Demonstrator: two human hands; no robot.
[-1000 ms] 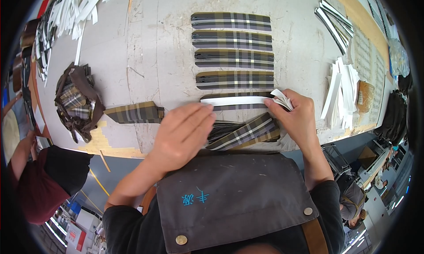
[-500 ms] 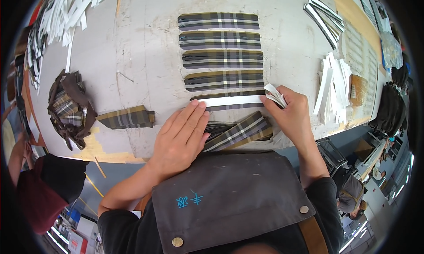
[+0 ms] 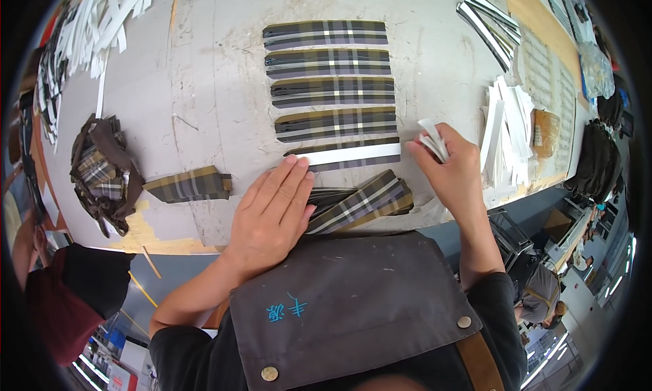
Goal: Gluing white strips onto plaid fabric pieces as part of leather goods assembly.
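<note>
A white strip [image 3: 353, 154] lies lengthwise on the nearest plaid fabric piece [image 3: 339, 167]. My left hand [image 3: 272, 204] rests flat, its fingertips on the strip's left end and its fingers stretched out. Just off the strip's right end, my right hand [image 3: 449, 163] pinches a small bunch of white strips [image 3: 432, 141] between thumb and fingers. Beyond the strip, several plaid fabric pieces [image 3: 333, 92] lie in a neat column. Closer to me, partly behind my left hand, is a stack of folded plaid pieces [image 3: 363, 204].
To the left sit a bundle of plaid pieces tied with dark cloth [image 3: 105, 173] and a loose plaid piece [image 3: 190, 186]. White strips are heaped at the far left [image 3: 109, 17] and on the right [image 3: 508, 129], beside a brown tape-wrapped block [image 3: 545, 134]. Striped strips [image 3: 490, 27] lie far right.
My right hand has lifted off the strip's right end and moved slightly right with its bunch of strips. My left hand stays on the strip's left end. The view has shifted slightly.
</note>
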